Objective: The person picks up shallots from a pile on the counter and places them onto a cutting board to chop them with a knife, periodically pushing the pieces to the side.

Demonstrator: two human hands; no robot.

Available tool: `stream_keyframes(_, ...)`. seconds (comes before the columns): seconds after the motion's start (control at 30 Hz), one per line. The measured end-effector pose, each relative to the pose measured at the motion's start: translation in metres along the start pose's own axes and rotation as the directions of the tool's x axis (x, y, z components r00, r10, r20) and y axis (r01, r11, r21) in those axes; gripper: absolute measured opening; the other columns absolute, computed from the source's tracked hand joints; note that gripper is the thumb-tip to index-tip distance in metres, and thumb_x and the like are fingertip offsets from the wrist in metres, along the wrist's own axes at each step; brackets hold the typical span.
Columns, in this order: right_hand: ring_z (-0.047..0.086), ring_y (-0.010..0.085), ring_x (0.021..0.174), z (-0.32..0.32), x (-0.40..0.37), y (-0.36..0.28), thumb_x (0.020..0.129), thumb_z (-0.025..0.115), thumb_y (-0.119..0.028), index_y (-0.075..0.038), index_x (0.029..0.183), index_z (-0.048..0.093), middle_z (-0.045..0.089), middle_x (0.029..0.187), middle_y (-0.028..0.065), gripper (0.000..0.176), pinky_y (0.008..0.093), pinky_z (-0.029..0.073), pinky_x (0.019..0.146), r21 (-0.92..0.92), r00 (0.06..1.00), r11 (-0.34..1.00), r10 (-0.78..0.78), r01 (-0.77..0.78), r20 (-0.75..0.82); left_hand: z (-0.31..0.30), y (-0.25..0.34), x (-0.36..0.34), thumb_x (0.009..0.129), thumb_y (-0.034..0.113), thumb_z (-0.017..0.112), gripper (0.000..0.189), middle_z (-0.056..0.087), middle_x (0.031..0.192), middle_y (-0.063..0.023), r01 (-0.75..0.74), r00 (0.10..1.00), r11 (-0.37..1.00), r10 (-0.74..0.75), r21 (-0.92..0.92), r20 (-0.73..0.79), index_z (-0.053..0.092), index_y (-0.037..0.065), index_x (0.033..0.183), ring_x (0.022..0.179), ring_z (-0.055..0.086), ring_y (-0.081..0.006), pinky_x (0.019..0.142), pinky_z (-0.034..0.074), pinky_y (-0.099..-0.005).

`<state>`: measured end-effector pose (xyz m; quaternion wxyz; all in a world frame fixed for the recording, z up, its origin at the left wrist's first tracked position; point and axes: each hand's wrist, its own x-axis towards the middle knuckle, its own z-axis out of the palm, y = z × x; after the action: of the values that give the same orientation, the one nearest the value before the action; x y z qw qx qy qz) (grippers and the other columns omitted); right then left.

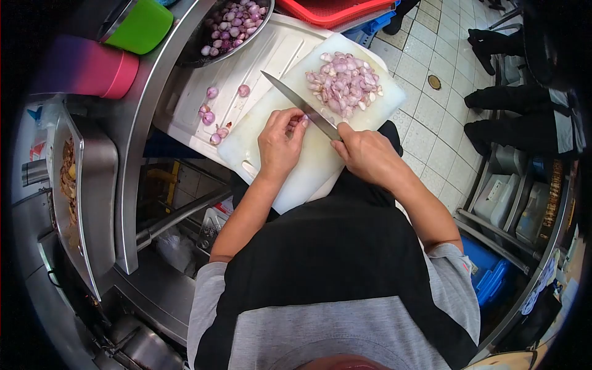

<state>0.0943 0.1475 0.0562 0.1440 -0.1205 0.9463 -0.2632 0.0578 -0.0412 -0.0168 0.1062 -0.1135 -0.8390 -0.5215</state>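
My right hand point(365, 154) is wrapped around the handle of a large kitchen knife point(302, 106), whose blade points up and left across the white cutting board point(246, 132). Close beside the blade, my left hand point(282, 140) has its fingers curled and pinched on a small shallot point(304, 118), mostly hidden by the fingertips. A pile of peeled, cut shallots point(345, 83) lies on the board's far right part. Several whole shallots point(208, 117) rest left of the board on a white tray point(191, 98).
A metal bowl of shallots point(234, 28) stands at the back, beside a red basket point(333, 11). Left are a steel counter edge point(132, 129), pink container point(117, 74), green container point(140, 28) and steel food pan point(95, 191). Another person's dark-clothed legs point(512, 129) are on the right.
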Motion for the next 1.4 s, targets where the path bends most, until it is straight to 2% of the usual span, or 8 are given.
stream_keyframes(0.13, 0.065, 0.0445, 0.067, -0.012, -0.019, -0.002, 0.097, 0.055, -0.024, 0.002, 0.094, 0.049, 0.064, 0.068, 0.0246, 0.027, 0.0529, 0.052, 0.060, -0.064, 0.999, 0.998, -0.022, 0.024, 0.030, -0.001, 0.001, 0.001, 0.085, 0.005, 0.072, 0.016, 0.065, 0.088, -0.0092, -0.010, 1.000, 1.000, 0.010, 0.019, 0.008, 0.067, 0.002, 0.100, 0.072, 0.067, -0.0181, 0.067, 0.054, -0.0299)
stream_keyframes(0.37, 0.065, 0.0449, 0.068, 0.001, -0.013, 0.000, 0.097, 0.055, -0.024, 0.002, 0.095, 0.048, 0.064, 0.069, 0.0260, 0.027, 0.0532, 0.052, 0.062, -0.022, 0.999, 1.000, 0.003, -0.002, 0.053, -0.002, 0.002, 0.001, 0.085, 0.005, 0.072, 0.015, 0.065, 0.088, -0.0091, 0.009, 1.000, 1.000, -0.009, -0.006, 0.006, 0.067, 0.002, 0.099, 0.073, 0.067, -0.0177, 0.068, 0.054, -0.0292)
stream_keyframes(0.57, 0.064, 0.0474, 0.076, 0.029, 0.014, 0.002, 0.097, 0.054, -0.023, 0.004, 0.097, 0.048, 0.064, 0.075, 0.0290, 0.028, 0.0549, 0.050, 0.069, 0.064, 1.000, 0.998, 0.020, -0.021, 0.004, -0.002, 0.001, 0.000, 0.085, 0.004, 0.071, 0.014, 0.065, 0.088, -0.0089, 0.008, 1.000, 1.000, -0.008, -0.031, -0.002, 0.067, 0.002, 0.099, 0.072, 0.067, -0.0181, 0.067, 0.054, -0.0297)
stream_keyframes(0.63, 0.065, 0.0473, 0.078, 0.028, 0.020, 0.002, 0.098, 0.052, -0.024, 0.005, 0.102, 0.049, 0.065, 0.079, 0.0294, 0.029, 0.0545, 0.051, 0.071, 0.056, 1.000, 0.998, 0.014, -0.015, 0.022, -0.004, 0.003, 0.000, 0.087, 0.001, 0.070, 0.017, 0.066, 0.095, -0.0108, 0.040, 0.997, 0.999, -0.041, 0.027, 0.069, 0.067, -0.003, 0.103, 0.084, 0.068, -0.0160, 0.074, 0.056, -0.0272)
stream_keyframes(0.97, 0.065, 0.0455, 0.094, 0.006, 0.034, 0.033, 0.096, 0.054, -0.030, 0.000, 0.111, 0.057, 0.067, 0.097, 0.0291, 0.034, 0.0527, 0.049, 0.086, 0.074, 0.994, 0.997, -0.020, 0.012, 0.109, -0.003, 0.003, 0.000, 0.085, 0.000, 0.070, 0.020, 0.065, 0.096, -0.0111, -0.026, 0.997, 0.997, 0.021, 0.069, 0.075, 0.067, 0.000, 0.105, 0.081, 0.068, -0.0194, 0.072, 0.055, -0.0293)
stream_keyframes(1.03, 0.065, 0.0456, 0.092, -0.002, 0.029, 0.038, 0.096, 0.055, -0.029, 0.000, 0.111, 0.057, 0.068, 0.095, 0.0287, 0.033, 0.0531, 0.049, 0.085, 0.037, 0.996, 0.999, -0.017, 0.014, 0.089, -0.001, -0.005, 0.003, 0.084, 0.001, 0.070, 0.019, 0.065, 0.096, -0.0108, -0.184, 0.977, 0.949, 0.150, 0.256, 0.149, 0.068, 0.002, 0.103, 0.080, 0.067, -0.0213, 0.070, 0.054, -0.0306)
stream_keyframes(1.27, 0.067, 0.0423, 0.074, -0.004, 0.012, 0.023, 0.095, 0.056, -0.028, -0.001, 0.099, 0.054, 0.067, 0.074, 0.0232, 0.027, 0.0521, 0.053, 0.065, -0.153, 0.998, 0.987, -0.049, 0.052, 0.026, -0.018, 0.000, 0.020, 0.082, 0.001, 0.069, 0.017, 0.069, 0.098, -0.0097, -0.266, 0.935, 0.935, 0.190, 0.235, 0.301, 0.071, 0.003, 0.099, 0.090, 0.066, -0.0267, 0.081, 0.052, -0.0354)
stream_keyframes(1.4, 0.067, 0.0420, 0.072, -0.003, 0.016, 0.027, 0.096, 0.055, -0.026, -0.001, 0.099, 0.054, 0.067, 0.073, 0.0226, 0.026, 0.0511, 0.053, 0.064, -0.199, 0.995, 0.976, -0.088, 0.094, 0.035, -0.019, -0.005, 0.025, 0.081, 0.001, 0.070, 0.019, 0.070, 0.099, -0.0095, -0.298, 0.915, 0.934, 0.220, 0.198, 0.339, 0.072, 0.005, 0.100, 0.095, 0.064, -0.0281, 0.084, 0.051, -0.0371)
